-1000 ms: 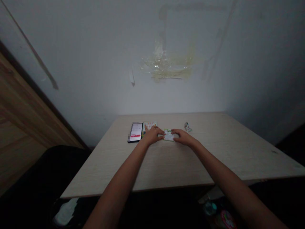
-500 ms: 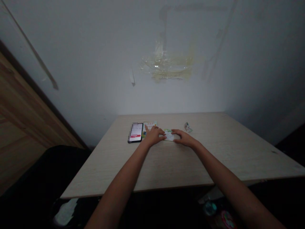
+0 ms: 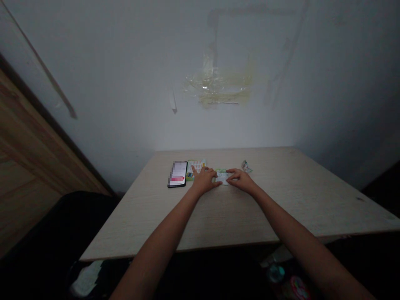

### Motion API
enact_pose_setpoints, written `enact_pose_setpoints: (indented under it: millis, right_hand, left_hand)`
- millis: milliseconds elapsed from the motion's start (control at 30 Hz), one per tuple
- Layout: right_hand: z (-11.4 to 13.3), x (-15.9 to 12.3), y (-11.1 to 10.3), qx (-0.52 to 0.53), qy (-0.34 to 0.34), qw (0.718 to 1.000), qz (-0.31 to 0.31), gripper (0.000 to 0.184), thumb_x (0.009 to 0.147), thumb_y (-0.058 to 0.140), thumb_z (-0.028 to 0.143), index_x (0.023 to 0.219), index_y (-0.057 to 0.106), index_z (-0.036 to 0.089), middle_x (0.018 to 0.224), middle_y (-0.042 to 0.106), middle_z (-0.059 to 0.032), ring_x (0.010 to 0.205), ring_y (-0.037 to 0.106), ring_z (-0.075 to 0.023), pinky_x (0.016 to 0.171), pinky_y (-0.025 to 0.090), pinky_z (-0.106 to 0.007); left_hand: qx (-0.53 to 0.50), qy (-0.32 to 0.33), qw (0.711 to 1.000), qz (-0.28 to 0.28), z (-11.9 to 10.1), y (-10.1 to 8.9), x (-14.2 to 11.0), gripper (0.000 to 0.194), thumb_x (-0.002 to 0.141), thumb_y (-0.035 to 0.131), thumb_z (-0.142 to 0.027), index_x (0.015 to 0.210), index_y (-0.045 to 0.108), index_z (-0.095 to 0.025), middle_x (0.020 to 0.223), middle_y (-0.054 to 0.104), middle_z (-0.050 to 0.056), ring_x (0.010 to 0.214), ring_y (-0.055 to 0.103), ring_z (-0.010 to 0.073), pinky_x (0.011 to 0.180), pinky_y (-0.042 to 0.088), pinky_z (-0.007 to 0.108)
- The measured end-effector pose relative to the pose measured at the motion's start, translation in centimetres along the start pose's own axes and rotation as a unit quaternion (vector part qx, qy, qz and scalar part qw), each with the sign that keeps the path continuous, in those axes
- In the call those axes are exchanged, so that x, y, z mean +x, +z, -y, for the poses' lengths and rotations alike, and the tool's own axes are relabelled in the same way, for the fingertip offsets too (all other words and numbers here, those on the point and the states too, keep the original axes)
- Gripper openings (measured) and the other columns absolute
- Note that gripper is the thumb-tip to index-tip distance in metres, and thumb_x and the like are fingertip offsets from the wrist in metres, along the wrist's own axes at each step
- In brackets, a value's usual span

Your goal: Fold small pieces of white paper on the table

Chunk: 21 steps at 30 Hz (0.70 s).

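Note:
A small white and green printed paper (image 3: 222,176) lies on the table between my hands. My left hand (image 3: 204,180) is on its left edge, thumb at the near corner and fingers bent over the side. Thumb and fingers of my right hand (image 3: 242,180) close on its right edge. Left of it lies a colourful printed booklet or card (image 3: 196,164), partly covered by my left hand. A smartphone (image 3: 178,174) with a lit screen lies beside that booklet.
A crumpled piece of printed wrapper (image 3: 246,167) lies beyond my right hand. The pale wooden table (image 3: 150,216) meets a wall (image 3: 131,83) with peeling tape (image 3: 221,89). Under the near edge at right are dim, colourful objects (image 3: 298,286).
My left hand has shifted slightly right, with its thumb further onto the paper. The right thumb has moved a little inward. The phone, booklet and wrapper stay put.

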State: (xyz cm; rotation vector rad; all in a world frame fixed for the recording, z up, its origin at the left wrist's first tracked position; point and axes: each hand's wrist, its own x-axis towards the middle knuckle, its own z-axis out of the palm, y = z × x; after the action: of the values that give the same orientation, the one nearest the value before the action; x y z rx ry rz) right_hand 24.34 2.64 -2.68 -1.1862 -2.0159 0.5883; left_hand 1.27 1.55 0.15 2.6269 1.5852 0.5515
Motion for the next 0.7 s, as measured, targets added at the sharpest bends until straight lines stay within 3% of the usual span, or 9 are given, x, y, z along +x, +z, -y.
enact_pose_setpoints:
  millis: [300,533,700]
  right_hand:
    - [-0.2,0.0,-0.3,-0.006,0.014,1.000,-0.012,0.016,0.080,0.069,0.028,0.087,0.078,0.017,0.138,0.057,-0.0138,0.120,0.059,-0.0248,0.108,0.043,-0.041]
    - [-1.1,0.5,0.1,-0.046,-0.001,0.999,-0.019,0.019,0.087,0.063,0.029,0.094,0.078,0.019,0.138,0.058,-0.0129,0.126,0.056,-0.0259,0.113,0.038,-0.045]
    - [-1.2,0.9,0.3,-0.064,0.017,0.998,-0.020,0.025,0.091,0.059,0.031,0.102,0.077,0.019,0.136,0.060,-0.0114,0.124,0.058,-0.0239,0.113,0.038,-0.041]
  left_hand:
    - [-0.007,0.005,1.000,0.026,0.0,-0.3,-0.1,0.039,0.085,0.060,-0.061,0.120,0.065,-0.044,0.124,0.065,0.001,0.130,0.041,0.0339,0.104,-0.013,0.080]
    - [-0.011,0.006,1.000,0.023,0.1,-0.2,0.1,0.038,0.084,0.062,-0.061,0.117,0.068,-0.044,0.123,0.065,0.001,0.129,0.041,0.0343,0.104,-0.013,0.080]
    - [-0.013,-0.002,1.000,0.029,0.0,-0.4,0.1,0.038,0.084,0.062,-0.061,0.117,0.068,-0.044,0.124,0.064,0.001,0.131,0.039,0.0342,0.106,-0.013,0.077]
